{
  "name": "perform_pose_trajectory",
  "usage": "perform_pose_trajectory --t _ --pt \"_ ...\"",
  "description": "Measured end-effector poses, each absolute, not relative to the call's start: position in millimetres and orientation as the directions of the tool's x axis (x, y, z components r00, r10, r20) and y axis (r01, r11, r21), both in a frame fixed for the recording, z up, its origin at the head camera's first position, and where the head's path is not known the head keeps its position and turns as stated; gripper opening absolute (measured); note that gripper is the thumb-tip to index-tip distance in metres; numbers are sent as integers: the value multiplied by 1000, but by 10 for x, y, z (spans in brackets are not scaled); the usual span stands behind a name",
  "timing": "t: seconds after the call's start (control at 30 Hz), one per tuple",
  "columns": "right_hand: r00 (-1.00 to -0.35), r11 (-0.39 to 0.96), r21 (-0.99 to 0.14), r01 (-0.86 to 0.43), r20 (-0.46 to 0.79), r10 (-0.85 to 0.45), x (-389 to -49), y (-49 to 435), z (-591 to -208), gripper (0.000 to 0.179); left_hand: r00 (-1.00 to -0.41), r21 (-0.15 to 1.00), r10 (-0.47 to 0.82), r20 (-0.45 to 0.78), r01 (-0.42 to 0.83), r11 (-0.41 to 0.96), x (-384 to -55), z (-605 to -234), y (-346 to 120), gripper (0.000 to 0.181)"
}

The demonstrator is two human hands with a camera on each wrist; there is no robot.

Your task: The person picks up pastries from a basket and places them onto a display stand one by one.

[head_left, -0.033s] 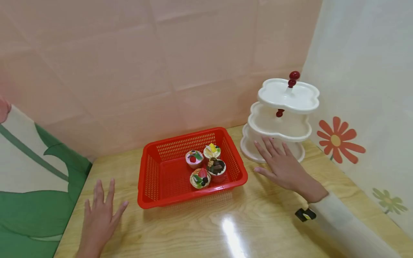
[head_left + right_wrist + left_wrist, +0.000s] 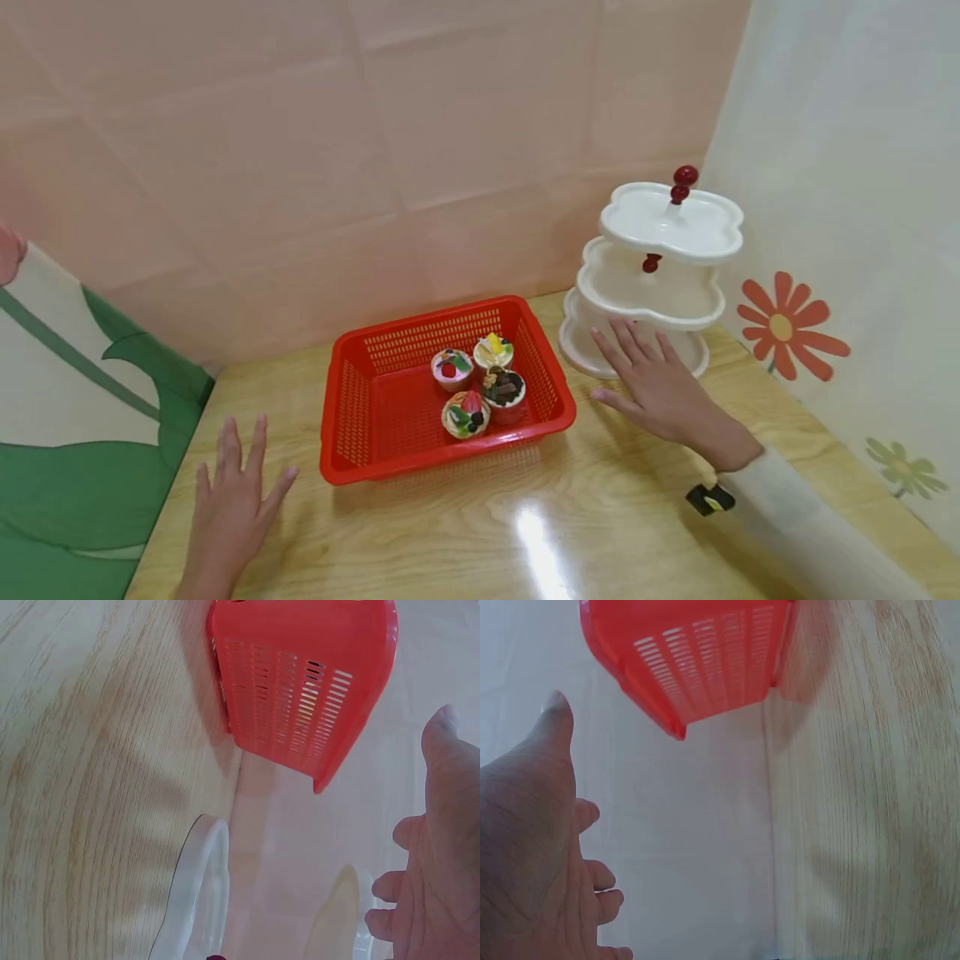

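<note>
At worktop (image 2: 420,533) centre: one red basket (image 2: 450,461), four cupcakes (image 2: 504,390) within, clustered toward three o'clock. From basket: one three-tier white stand (image 2: 645,292), two o'clock; left grip (image 2: 228,512), eight o'clock; right grip (image 2: 660,392), three o'clock, near stand; both grips spread, fingers extended.

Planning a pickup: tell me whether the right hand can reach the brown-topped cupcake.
Probably yes: the right hand is empty and nearby, and the brown-topped cupcake sits uncovered in the red basket; only its wall needs clearing.
</note>
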State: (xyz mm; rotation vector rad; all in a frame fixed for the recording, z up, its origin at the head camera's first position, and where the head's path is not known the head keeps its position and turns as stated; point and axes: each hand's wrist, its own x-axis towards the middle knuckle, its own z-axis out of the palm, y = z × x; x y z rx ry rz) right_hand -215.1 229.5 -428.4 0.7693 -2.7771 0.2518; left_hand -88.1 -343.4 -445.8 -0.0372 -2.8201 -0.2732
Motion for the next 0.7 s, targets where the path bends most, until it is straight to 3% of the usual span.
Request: perform_pose_trajectory --t 0.5,0.7 --pt "-822 836 -97 -540 274 -500 -2186 2262 -4248 87 -957 217 -13 291 53 975 -818 -4491 -3416 81" --pt "-793 792 -162 -589 301 -529 -2176 2276 -4228 83 -960 221 -7 280 57 974 -847 -4493 -3414 80"
